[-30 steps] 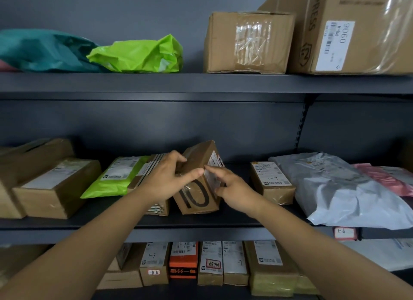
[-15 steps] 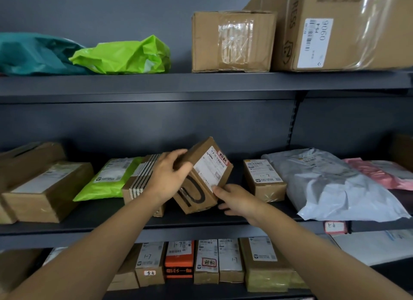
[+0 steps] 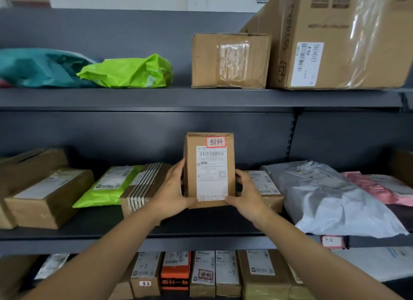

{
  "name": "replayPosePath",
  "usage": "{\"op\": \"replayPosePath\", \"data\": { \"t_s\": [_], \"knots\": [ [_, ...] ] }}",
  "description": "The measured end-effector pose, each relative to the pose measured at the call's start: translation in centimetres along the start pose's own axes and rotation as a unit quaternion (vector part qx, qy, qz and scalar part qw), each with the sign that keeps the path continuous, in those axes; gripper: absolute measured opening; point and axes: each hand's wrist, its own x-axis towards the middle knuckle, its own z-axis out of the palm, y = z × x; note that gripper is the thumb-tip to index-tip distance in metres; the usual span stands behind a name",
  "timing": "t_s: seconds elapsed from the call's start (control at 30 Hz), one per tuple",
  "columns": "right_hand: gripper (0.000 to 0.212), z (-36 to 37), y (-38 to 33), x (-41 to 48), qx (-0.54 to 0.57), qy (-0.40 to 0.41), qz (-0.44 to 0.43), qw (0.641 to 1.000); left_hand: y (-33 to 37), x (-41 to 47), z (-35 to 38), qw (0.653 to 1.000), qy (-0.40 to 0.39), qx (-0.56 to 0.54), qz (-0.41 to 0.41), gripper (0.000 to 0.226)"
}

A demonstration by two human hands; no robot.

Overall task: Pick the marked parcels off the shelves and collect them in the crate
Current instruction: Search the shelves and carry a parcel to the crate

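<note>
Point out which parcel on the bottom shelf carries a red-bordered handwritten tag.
The upright cardboard box just right of the orange parcel: its white label bears a red-bordered tag, while neighbours show only plain labels or pen marks.

Lighting: soft, even, slightly dim. Glare: tape on large box [image 3: 339, 38]. Shadows: deep under shelves [image 3: 156, 98]. Edges: bowed, mildly blurred.

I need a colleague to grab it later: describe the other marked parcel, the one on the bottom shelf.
Find the bottom shelf, under the two hands. In its row of upright parcels, right of the orange box, stands the brown marked parcel. It alone there carries a red-bordered sticker with handwriting.
</note>
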Motion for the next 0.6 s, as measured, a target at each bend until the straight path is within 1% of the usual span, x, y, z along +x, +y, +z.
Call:
{"op": "replayPosePath", "data": {
  "t_s": [0.23,0.37,0.5,0.6],
  "knots": [
    [0.080,-0.4,0.6,-1.1,-0.021,-0.019,0.010,1.000,0.7,-1.0,0.5,1.000,-0.012,-0.003,0.021,0.110],
    [0.081,-0.5,0.5,-1.9,-0.026,-0.019,0.025,0.999,0.9,-1.7,0.3,0.999,-0.035,-0.006,0.011,0.106],
    [0.073,-0.6,-0.4,-3.7,0.006,-0.009,0.041,0.999,1.3,-2.7,-0.2,0.999,-0.054,0.004,0.009,0.108],
    [0.066,-0.6,-1.1,-5.3,0.018,0.025,0.047,0.998,1.8,-3.2,-0.7,0.997,-0.066,0.012,0.027,0.111]
  ]
}}
